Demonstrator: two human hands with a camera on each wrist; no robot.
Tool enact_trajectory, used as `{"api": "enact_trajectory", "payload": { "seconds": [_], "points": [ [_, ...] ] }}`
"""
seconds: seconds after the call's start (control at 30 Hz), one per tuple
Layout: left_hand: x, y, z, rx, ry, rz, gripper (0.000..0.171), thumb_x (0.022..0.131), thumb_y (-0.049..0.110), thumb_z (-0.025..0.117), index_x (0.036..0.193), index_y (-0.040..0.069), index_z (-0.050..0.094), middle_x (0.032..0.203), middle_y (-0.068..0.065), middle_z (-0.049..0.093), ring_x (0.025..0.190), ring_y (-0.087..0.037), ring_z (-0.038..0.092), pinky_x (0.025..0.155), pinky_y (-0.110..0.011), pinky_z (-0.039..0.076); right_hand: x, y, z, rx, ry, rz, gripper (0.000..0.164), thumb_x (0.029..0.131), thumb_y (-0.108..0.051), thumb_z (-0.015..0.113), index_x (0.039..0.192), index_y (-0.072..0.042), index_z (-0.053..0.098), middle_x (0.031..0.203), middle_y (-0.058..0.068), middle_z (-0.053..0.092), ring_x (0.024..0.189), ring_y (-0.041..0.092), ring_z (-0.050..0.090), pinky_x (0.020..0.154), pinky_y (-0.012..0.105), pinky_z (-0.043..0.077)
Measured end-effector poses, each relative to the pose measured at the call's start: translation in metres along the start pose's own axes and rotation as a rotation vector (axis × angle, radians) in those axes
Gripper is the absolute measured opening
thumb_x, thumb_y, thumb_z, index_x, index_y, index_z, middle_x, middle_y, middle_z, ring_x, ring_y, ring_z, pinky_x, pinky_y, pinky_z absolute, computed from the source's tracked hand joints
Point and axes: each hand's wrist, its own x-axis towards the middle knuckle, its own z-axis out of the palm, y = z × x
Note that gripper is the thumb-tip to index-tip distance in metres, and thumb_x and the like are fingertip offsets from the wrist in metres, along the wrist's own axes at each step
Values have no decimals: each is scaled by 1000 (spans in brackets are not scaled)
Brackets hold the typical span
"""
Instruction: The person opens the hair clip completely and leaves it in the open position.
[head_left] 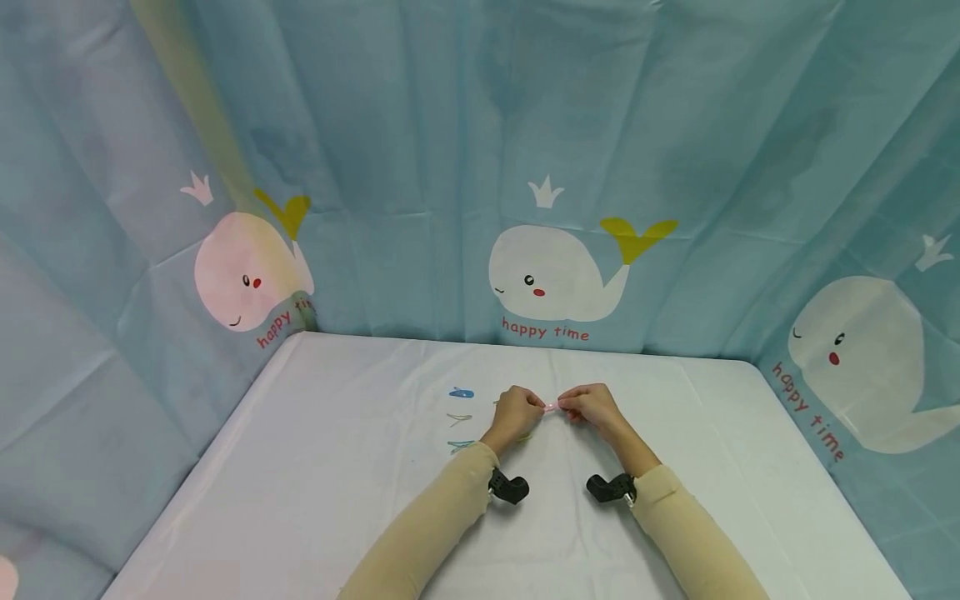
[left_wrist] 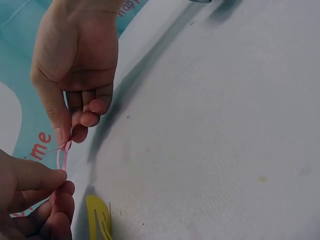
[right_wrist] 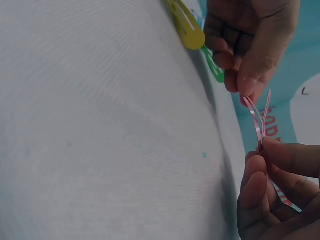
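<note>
A thin pink snap hair clip (head_left: 552,407) is held between both hands, just above the white table. My left hand (head_left: 517,413) pinches one end between thumb and fingertips. From the other side, my right hand (head_left: 592,406) grips the opposite end with thumb and index finger. In the right wrist view, a narrow strip of the pink clip (right_wrist: 258,122) stands apart from its frame. Fingertips cover both ends of it. Close by the left hand lie a yellow snap clip (left_wrist: 99,217) and a green one (right_wrist: 214,65).
Left of the left hand are a blue clip (head_left: 462,393), a pale yellowish clip (head_left: 459,417) and a teal clip (head_left: 461,447), in a column. Behind the white table (head_left: 300,467) hangs a blue curtain (head_left: 420,167) with whale prints.
</note>
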Motion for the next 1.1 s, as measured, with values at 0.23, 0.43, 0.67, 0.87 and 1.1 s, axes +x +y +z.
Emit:
{"api": "enact_trajectory", "payload": {
  "seconds": [0.23, 0.43, 0.67, 0.87, 1.1],
  "points": [
    [-2, -1, 3, 89, -7, 14, 10, 83, 4, 69, 77, 9, 75, 78, -3, 72, 68, -12, 56, 62, -24, 45, -3, -2, 4, -77, 17, -9, 16, 85, -6, 69, 92, 9, 72, 58, 0, 62, 51, 10, 53, 49, 24, 44],
    [-3, 3, 3, 129, -23, 2, 12, 84, 3, 68, 74, 7, 73, 74, -3, 68, 67, -13, 55, 62, -25, 45, -5, -3, 6, -146, 21, -28, 14, 84, -5, 69, 88, 8, 73, 54, 1, 59, 48, 10, 51, 47, 24, 43],
    [1, 3, 8, 187, -30, 33, 11, 83, 3, 68, 75, 7, 73, 76, -5, 69, 69, -15, 59, 65, -28, 48, -4, -2, 5, -199, 32, -31, 14, 85, -5, 69, 87, 7, 74, 57, 1, 62, 48, 10, 52, 47, 23, 43],
    [1, 2, 9, 262, -22, 80, 7, 84, 4, 69, 79, 7, 73, 79, -5, 71, 72, -18, 64, 65, -28, 51, -4, 1, 6, -232, 57, -48, 12, 84, -5, 69, 83, 7, 74, 56, 3, 63, 47, 9, 52, 45, 23, 44],
    [-3, -1, -5, 238, 21, 128, 9, 86, 7, 67, 80, 8, 75, 79, -4, 72, 72, -18, 64, 67, -30, 51, -4, 0, 0, -279, 68, -53, 12, 83, -6, 69, 84, 5, 74, 57, 4, 63, 48, 10, 53, 47, 23, 45]
  ]
}}
